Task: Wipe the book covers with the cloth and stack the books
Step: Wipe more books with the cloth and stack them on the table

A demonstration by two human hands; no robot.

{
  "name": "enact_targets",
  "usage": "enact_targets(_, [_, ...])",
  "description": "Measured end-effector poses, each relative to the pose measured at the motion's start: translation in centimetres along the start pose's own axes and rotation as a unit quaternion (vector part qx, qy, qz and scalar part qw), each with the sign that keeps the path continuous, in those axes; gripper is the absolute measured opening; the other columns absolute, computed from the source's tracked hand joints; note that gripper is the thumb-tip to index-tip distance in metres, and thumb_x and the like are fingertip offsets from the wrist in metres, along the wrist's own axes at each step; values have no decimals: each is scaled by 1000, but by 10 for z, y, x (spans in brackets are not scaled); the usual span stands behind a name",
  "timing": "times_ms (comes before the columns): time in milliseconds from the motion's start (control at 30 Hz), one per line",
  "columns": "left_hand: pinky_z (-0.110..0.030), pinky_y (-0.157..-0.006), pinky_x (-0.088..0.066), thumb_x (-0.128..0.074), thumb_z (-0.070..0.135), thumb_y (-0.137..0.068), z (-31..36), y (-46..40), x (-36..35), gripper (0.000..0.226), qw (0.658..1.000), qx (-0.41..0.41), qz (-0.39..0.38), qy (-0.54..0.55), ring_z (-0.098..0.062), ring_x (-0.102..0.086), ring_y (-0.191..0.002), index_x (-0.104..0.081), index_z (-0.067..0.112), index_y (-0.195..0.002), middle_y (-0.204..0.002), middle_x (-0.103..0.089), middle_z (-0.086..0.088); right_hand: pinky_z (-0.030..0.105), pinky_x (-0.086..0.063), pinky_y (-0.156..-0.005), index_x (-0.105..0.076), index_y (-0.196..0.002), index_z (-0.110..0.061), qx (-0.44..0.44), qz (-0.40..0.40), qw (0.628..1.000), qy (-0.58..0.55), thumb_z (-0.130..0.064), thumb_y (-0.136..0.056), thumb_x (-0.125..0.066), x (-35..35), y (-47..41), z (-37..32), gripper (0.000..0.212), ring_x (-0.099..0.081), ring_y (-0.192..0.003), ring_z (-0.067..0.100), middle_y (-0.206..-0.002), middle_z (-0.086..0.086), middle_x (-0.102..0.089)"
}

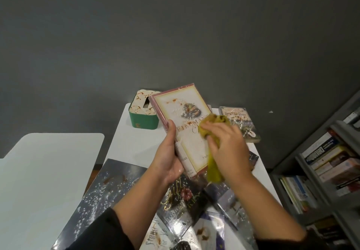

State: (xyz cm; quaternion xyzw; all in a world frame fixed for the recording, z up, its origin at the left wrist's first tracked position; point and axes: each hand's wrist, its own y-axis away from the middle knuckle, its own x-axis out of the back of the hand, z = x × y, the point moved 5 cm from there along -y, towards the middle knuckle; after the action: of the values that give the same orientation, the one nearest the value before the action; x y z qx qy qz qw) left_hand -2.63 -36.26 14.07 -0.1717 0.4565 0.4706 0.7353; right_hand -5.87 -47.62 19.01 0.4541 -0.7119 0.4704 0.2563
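Green tissue box at far end of white table; patterned top w/ slot, contents not visible. Grey shelf unit at right holds rows of books. Cream-cover book is held above the table: left hand grips its spine edge, thumb on cover. Cover reads "FIREMAN'S", rest hidden. Right hand has fingers curled round yellow cloth, pressed to cover. Book behind on table: title approx. "Song of the Rose". Dark books scattered below.

Held book reads "FIREMAN'S"; dark book reads "Gift"
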Motion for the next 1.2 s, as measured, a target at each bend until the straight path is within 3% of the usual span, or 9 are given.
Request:
enact_targets(167, [-45,-96,-49,-36,57,-85,-2,3,-2,61,1000,-2,-5,-9,-27,-62,-113,-59,13,-121,-124,-64,-13,21,-43,-81,-63,-119,-26,-40,10,999,19,-19,-85,-62,6,5,1,35,-45,-101,9,-118,-11,-63])
enact_targets(333, [-41,-95,-49,-37,61,-86,-3,5,7,65,1000,12,13,6,-30,-62,-113,-66,8,-112,-120,-65,-18,24,-54,-70,-67,-115,-23,95,-25,995,-14,-19,-77,-64,-6,51,-52,38,-55,-89,12,-109,-12,-66])
enact_targets(500, [-45,-103,-43,-38,56,-84,-7,7,5,64,1000,16,-3,16,-28,-56,-121,-60,11,-124,-127,-61,-16,4,-29,-74,-61,-121,-31,12,-27,999,-16,-21,-88,-60,0,7,-16,35,-36,-98,-1,-120,-16,-59])
enact_targets(567, [-47,-105,-40,-35,55,-89,-8,7,4,60,1000,14,-7,14,-29,-57,-120,-59,13,-124,-127,-62,-14,6,-29,-73,-62,-120,-29,-25,-8,1000,-11,-19,-89,-60,5,-5,2,33,-37,-98,1,-119,-13,-61])
enact_targets(667, [-50,-108,-36,-36,56,-88,-9,7,7,61,1000,19,-7,9,-31,-54,-123,-57,13,-126,-128,-61,-15,22,-44,-81,-64,-117,-25,-44,4,999,4,-17,-85,-63,6,6,2,33,-43,-99,8,-116,-10,-64])
enact_targets(767, [-46,-105,-41,-39,58,-83,-8,5,8,66,1000,20,-4,12,-31,-54,-123,-62,10,-122,-129,-60,-18,22,-46,-77,-67,-113,-21,24,9,1000,10,-18,-78,-66,2,32,-29,35,-53,-95,12,-110,-9,-67])
enact_targets(867, [-42,-102,-44,-42,61,-79,-6,5,7,65,1000,25,0,7,-31,-58,-119,-76,11,-102,-124,-62,-19,20,-50,-70,-67,-113,-21,102,0,995,-9,-16,-75,-64,-3,48,-52,38,-56,-88,12,-107,-11,-67])
enact_targets(1033, [-41,-93,-51,-41,55,-82,-6,5,3,60,1000,11,6,-9,-26,-65,-107,-68,13,-115,-120,-66,-15,1,-27,-72,-65,-115,-26,21,3,999,-28,-18,-83,-61,2,9,-20,33,-45,-97,3,-112,-13,-63])
enact_targets(1200, [-46,-96,-48,-38,54,-85,-9,8,1,54,1000,4,-5,-27,-28,-62,-112,-62,18,-116,-121,-66,-13,14,-34,-78,-65,-113,-22,-44,15,999,-24,-14,-86,-61,5,-6,9,28,-52,-104,15,-112,-8,-63])
